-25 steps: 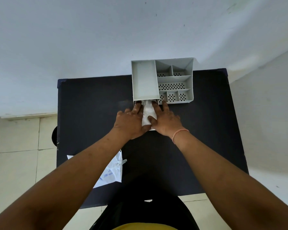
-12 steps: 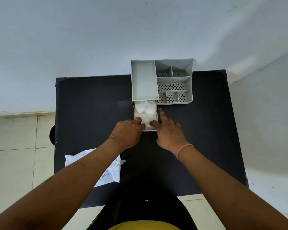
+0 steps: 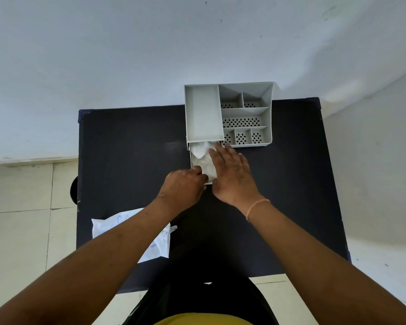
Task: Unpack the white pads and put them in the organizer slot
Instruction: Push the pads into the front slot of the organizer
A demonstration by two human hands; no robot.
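A grey plastic organizer stands at the far edge of the black table. Its drawer is pulled out toward me under the wide left compartment. White pads fill the drawer. My right hand lies flat on the pads, fingers stretched toward the organizer. It covers the drawer's right half. My left hand is curled at the drawer's front left corner, gripping its front edge.
A flat white plastic packet lies at the table's near left, partly under my left forearm. The organizer's right side has several small perforated compartments. A white wall is behind the table and a tiled floor on the left.
The drawer has come out from the organizer, showing the pads. My right hand then slid forward from the drawer's front onto the pads. My left hand stayed at the drawer's front.
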